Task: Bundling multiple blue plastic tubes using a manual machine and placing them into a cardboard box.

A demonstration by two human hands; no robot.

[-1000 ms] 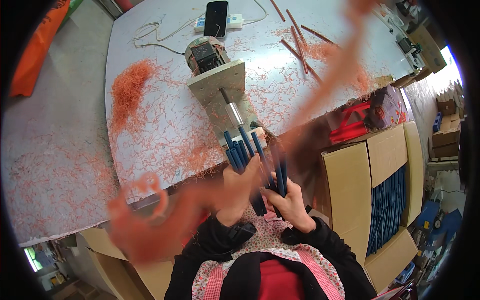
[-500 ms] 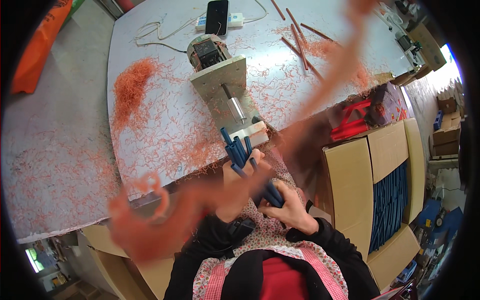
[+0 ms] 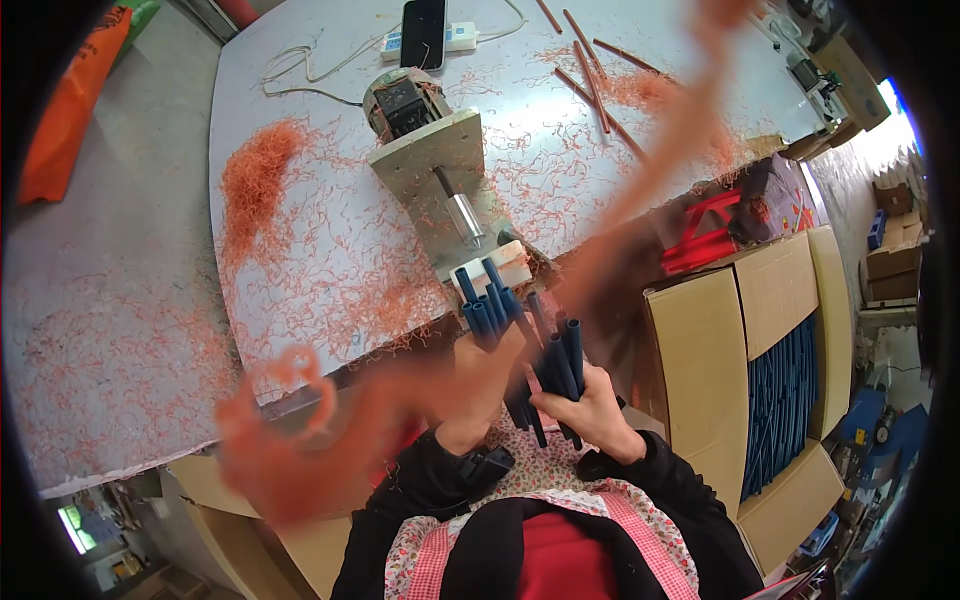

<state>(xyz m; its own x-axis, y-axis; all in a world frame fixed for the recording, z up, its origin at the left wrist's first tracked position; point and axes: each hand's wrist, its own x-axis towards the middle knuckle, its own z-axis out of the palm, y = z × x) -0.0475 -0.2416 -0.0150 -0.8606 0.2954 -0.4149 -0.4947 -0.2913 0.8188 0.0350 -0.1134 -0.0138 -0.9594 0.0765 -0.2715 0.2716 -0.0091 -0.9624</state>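
My left hand (image 3: 470, 422) is closed round several dark blue tubes (image 3: 487, 310), whose hollow ends point up and away from me. Just to its right, my right hand (image 3: 602, 412) grips a second bunch of blue tubes (image 3: 564, 365), its thumb across them. The two bunches are side by side above my lap. Beyond my left hand stands a small motor (image 3: 405, 105) on a metal bracket, with a pointed metal tip (image 3: 464, 220) on its shaft and a white block (image 3: 510, 264) in front. Blurred orange strands close to the camera partly cover my left fingers.
Orange shavings litter the white table (image 3: 330, 210), with a heap (image 3: 258, 180) at left. A phone (image 3: 422, 35) lies on a power strip at the back. Several thin reddish-brown rods (image 3: 590, 85) lie to the right. An open cardboard box (image 3: 700, 350) at right holds many blue tubes.
The tubes, held together before, now form two bunches, one in each hand. My right hand has moved up slightly, and its tubes now stand more upright.
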